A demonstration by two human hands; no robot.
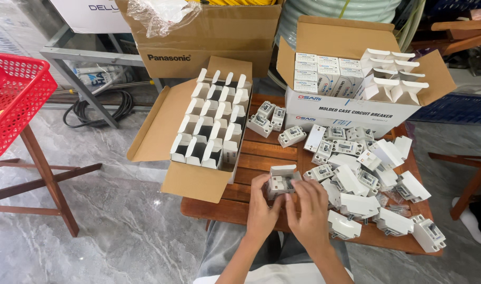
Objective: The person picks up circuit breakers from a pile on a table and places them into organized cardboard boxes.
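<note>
Both my hands meet over the front of a small wooden slat table (259,158). My left hand (261,213) and my right hand (309,213) together hold a white circuit breaker (279,184) partly inside a small open white carton (283,170). Just right of my hands lies a heap of several loose white breakers and small cartons (359,181). At the table's left stands an open brown box (198,181) filled with rows of open white cartons (214,123).
A white-fronted cardboard box (346,113) with packed and open cartons sits at the back of the table. Behind is another brown box (209,52). A red plastic basket (11,97) rests on a wooden stand at left. Black cable (96,110) lies on the marble floor.
</note>
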